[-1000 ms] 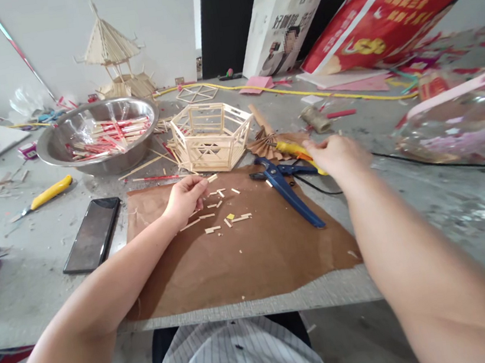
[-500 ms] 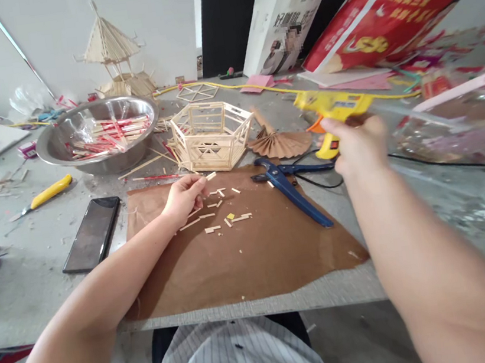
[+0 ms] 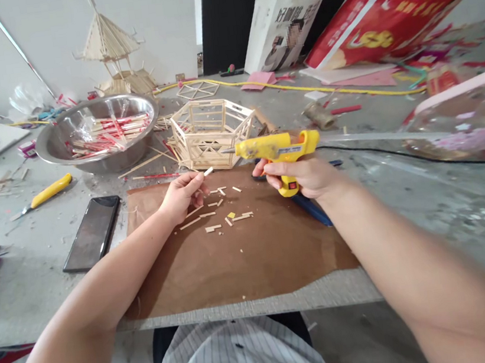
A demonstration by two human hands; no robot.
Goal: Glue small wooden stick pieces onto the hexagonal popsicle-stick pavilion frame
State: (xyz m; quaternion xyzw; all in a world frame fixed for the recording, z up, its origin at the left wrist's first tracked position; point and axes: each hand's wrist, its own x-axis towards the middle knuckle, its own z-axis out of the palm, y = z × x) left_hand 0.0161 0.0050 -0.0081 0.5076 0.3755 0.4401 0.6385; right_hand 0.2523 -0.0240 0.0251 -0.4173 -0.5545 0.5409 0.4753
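Note:
My left hand (image 3: 185, 194) pinches a short wooden stick piece (image 3: 208, 171) over the brown mat (image 3: 231, 269). Closed round the handle of a yellow hot glue gun (image 3: 278, 148) is my right hand (image 3: 299, 175). The gun's nozzle points left, in front of a hexagonal stick frame (image 3: 214, 134) at the mat's far edge. Cut wooden bits (image 3: 242, 217) lie scattered below both hands. Blue-handled cutters (image 3: 313, 211) rest on the mat, partly hidden behind my right hand and the gun.
A steel bowl (image 3: 49, 153) of wrapped sticks stands left, before a stick pagoda model (image 3: 109, 50). A utility knife (image 3: 49, 192) and a phone (image 3: 93, 234) lie at left. A black cord (image 3: 400, 158) runs right. Bags (image 3: 398, 6) stand behind.
My right hand has brought the glue gun left and nearer, from the right side to in front of the hexagonal frame. My left hand stays nearly still with its stick piece.

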